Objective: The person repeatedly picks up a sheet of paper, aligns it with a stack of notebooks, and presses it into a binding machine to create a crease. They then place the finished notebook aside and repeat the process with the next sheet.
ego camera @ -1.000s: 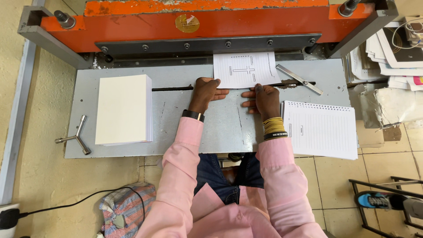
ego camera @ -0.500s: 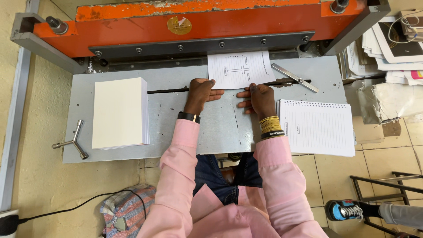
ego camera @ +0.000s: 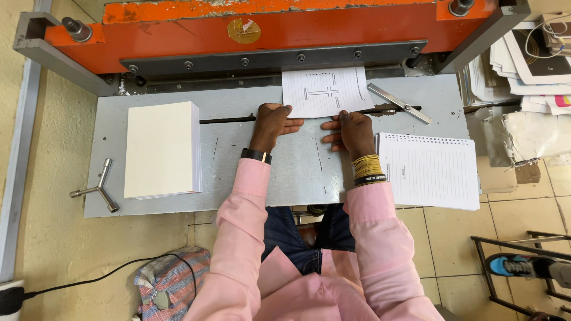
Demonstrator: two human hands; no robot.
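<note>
While the printed sheet (ego camera: pixel 324 91) lies on the grey bench (ego camera: pixel 297 172) with its far edge under the orange cutter (ego camera: pixel 267 30), both hands press flat on its near edge. The left hand (ego camera: pixel 272 122) and right hand (ego camera: pixel 351 132) have an open grip, clasping nothing. A white paper stack (ego camera: pixel 160 148) sits left, a spiral notebook (ego camera: pixel 428 169) right.

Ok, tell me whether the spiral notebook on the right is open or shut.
Open: the spiral notebook lies flat on the cutter table, a ruled page facing up, binding along its top edge.

Beige floor tiles (ego camera: pixel 53 238) lay under a grey metal surface (ego camera: pixel 238 178) backed by an orange machine frame (ego camera: pixel 333 30). A black cable (ego camera: pixel 107 274) crossed the floor, and loose papers (ego camera: pixel 523 65) were heaped at right.
</note>
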